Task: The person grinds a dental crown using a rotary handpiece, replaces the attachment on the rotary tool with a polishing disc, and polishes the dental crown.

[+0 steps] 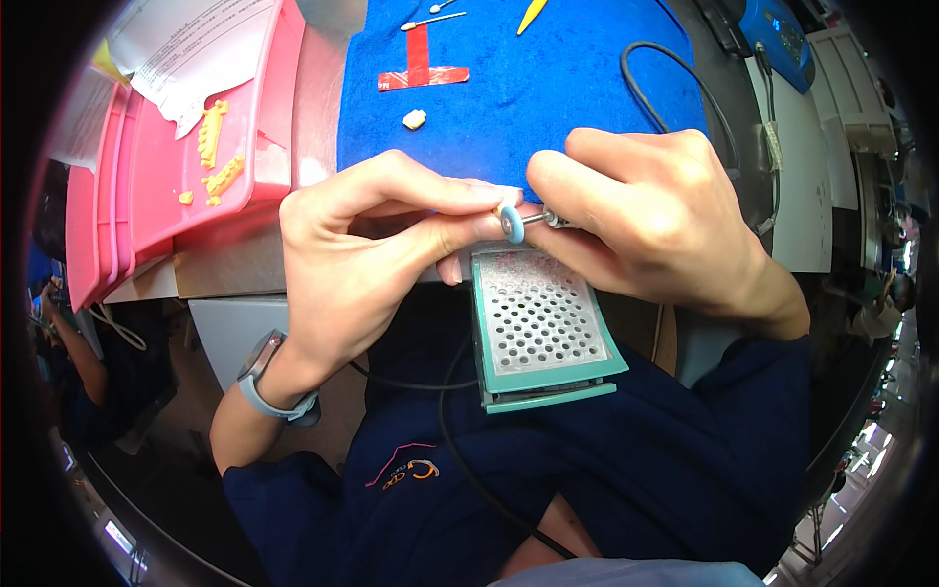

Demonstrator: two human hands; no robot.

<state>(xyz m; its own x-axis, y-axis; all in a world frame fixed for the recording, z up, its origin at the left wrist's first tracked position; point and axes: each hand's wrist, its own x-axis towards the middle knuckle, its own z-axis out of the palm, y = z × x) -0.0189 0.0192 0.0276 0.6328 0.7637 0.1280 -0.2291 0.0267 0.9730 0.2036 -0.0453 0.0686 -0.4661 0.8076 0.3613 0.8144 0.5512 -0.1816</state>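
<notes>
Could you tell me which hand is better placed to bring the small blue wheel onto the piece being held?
Probably the right hand: it holds the rotary tool with the blue wheel at its tip, right against the left hand fingertips pinching something too small to identify.

Trays (156,166) lay left of the towel (548,88); the perforated plate (538,323) sat before it, under both hands.

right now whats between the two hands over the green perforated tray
A small light-blue polishing wheel on a metal shank sits between the left hand and right hand, above the green perforated tray, in the head view.
</notes>
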